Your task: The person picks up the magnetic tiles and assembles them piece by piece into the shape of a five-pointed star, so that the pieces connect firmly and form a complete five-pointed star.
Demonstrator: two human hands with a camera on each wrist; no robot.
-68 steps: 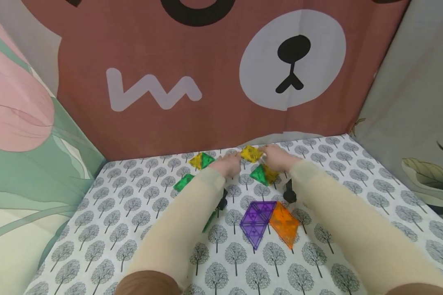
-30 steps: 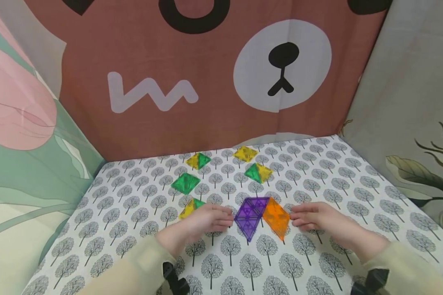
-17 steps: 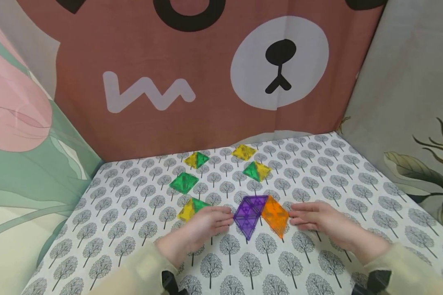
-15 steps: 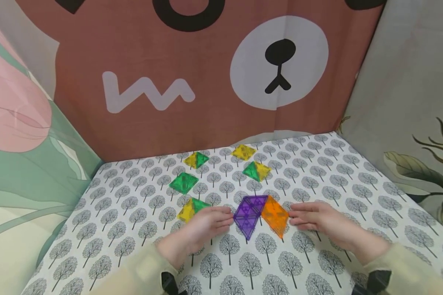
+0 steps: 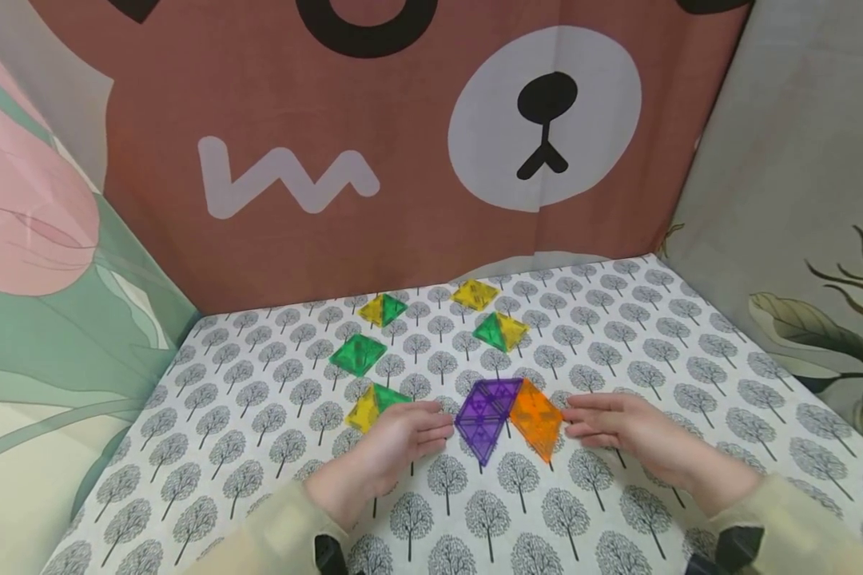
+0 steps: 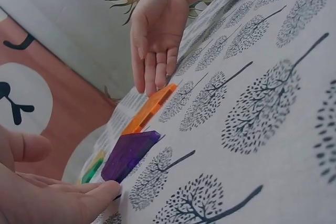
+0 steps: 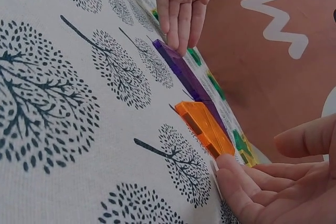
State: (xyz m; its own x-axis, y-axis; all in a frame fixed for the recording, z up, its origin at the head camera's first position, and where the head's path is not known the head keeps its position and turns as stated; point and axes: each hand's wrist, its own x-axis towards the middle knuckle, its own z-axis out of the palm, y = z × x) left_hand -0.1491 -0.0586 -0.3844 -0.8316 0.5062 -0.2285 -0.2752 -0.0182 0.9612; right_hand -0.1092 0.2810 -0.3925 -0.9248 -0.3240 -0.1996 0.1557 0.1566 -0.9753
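Purple translucent magnetic tiles point(image 5: 483, 419) and an orange diamond of magnetic tiles point(image 5: 537, 419) lie together on the tree-print cloth, meeting at their far corner. My left hand point(image 5: 395, 447) lies flat just left of the purple tiles, fingers straight and pointing at them. From the other side my right hand point(image 5: 633, 427) faces it, straight fingertips right at the orange diamond's edge. In the left wrist view the purple tiles point(image 6: 128, 153) sit by the left fingertips. The right wrist view has the orange tiles point(image 7: 205, 127) against the right fingertips. Both hands hold nothing.
Behind, a yellow diamond point(image 5: 475, 295), a green diamond point(image 5: 358, 354) and green-and-yellow diamonds point(image 5: 383, 310) point(image 5: 500, 331) lie spread out. Another yellow-green one point(image 5: 370, 407) is partly behind my left hand. Printed fabric walls point(image 5: 316, 255) stand at the back and sides.
Both hands have drawn back from the yellow diamond at the far edge to either side of the purple and orange tiles. Over the last second they stay still there.
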